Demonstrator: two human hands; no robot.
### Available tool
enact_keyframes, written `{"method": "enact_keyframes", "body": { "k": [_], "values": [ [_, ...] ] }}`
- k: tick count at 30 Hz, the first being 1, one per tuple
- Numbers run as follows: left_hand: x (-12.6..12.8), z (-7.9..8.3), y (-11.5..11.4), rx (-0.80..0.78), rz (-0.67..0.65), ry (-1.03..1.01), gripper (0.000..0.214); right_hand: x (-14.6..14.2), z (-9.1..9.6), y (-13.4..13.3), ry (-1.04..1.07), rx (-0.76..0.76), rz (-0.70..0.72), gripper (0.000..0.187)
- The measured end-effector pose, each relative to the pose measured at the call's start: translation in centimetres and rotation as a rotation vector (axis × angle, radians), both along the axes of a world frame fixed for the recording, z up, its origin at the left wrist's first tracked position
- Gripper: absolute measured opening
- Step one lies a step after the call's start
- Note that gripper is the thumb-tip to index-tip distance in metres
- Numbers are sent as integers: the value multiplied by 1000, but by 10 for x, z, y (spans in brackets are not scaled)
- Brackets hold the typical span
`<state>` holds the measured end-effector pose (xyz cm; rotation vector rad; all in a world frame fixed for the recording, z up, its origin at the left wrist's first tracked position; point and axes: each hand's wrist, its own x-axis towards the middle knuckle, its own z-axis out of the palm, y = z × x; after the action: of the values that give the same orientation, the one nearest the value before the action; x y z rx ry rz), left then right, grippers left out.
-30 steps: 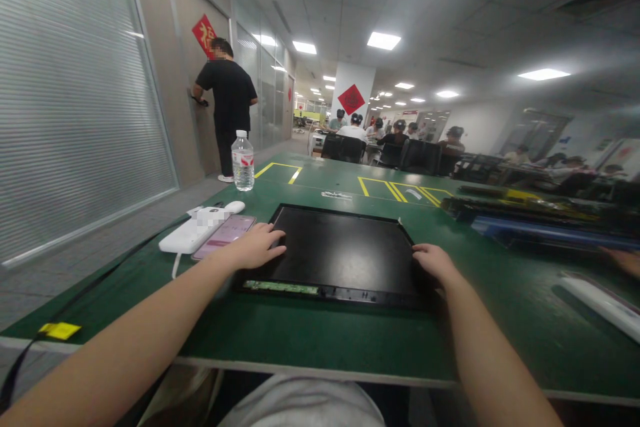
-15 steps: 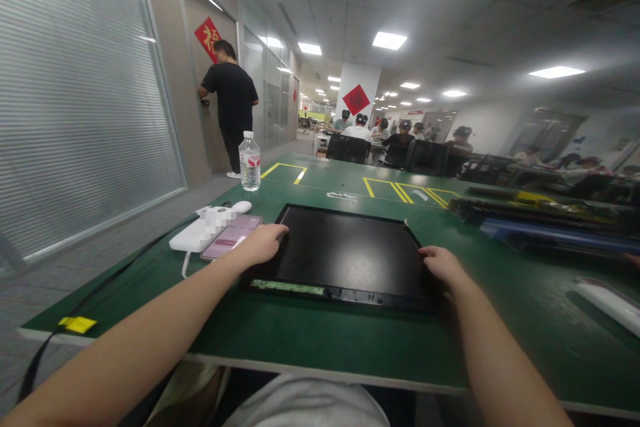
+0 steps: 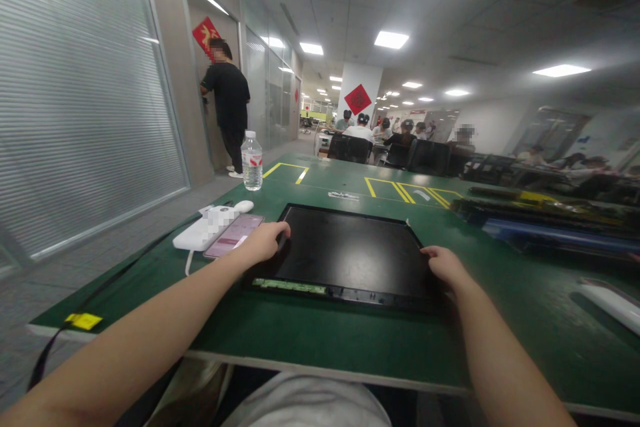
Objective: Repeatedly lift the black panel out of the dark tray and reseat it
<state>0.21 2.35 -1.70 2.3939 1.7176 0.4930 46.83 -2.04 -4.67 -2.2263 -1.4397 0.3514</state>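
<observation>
A black flat display panel [image 3: 350, 247] lies face up in front of me, its dark surface reflecting light. Along its near edge runs a strip of green circuit board [image 3: 290, 285]. My left hand [image 3: 267, 240] grips the panel's left edge, thumb on top and the other fingers hidden. On the opposite side my right hand [image 3: 444, 265] pinches the right edge, with its lower fingers out of sight beneath the frame. A small pale tab [image 3: 407, 222] sticks up at the far right corner.
Left of the panel are a phone [image 3: 234, 236], a white power bank [image 3: 200, 230] with a cable, and a water bottle [image 3: 252, 161]. At right lie a blurred blue item [image 3: 540, 233] and a white object [image 3: 610, 300]. Yellow tape [image 3: 400, 190] marks the green table [image 3: 320, 340].
Both hands keep their hold on the panel, which has not visibly moved on the table. The view has shifted slightly. The person at the door has turned and stands closer to it.
</observation>
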Motion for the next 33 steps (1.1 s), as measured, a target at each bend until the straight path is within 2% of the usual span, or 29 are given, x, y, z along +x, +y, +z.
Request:
{"method": "enact_keyframes", "body": {
  "k": [4, 8, 13, 20, 25, 28, 33],
  "values": [
    [-1, -3, 1, 28, -13, 17, 48, -1, 1, 0, 7, -10, -8, 57],
    [-4, -13, 6, 87, -92, -44, 49, 3, -4, 2, 25, 8, 4, 55],
    [-6, -23, 13, 82, 25, -71, 63, 6, -8, 4, 35, 31, 1, 52],
    [-4, -14, 9, -17, 16, -10, 61, 4, -5, 2, 38, 26, -4, 49],
    [-6, -4, 3, -94, 70, -101, 64, 2, -4, 1, 18, 25, -7, 47],
    [-8, 0, 4, -136, 80, -244, 56, 2, -4, 1, -24, 26, -26, 44],
    [-5, 10, 3, -305, 77, -827, 45, 3, -2, 0, -29, 7, -61, 42]
  ]
}}
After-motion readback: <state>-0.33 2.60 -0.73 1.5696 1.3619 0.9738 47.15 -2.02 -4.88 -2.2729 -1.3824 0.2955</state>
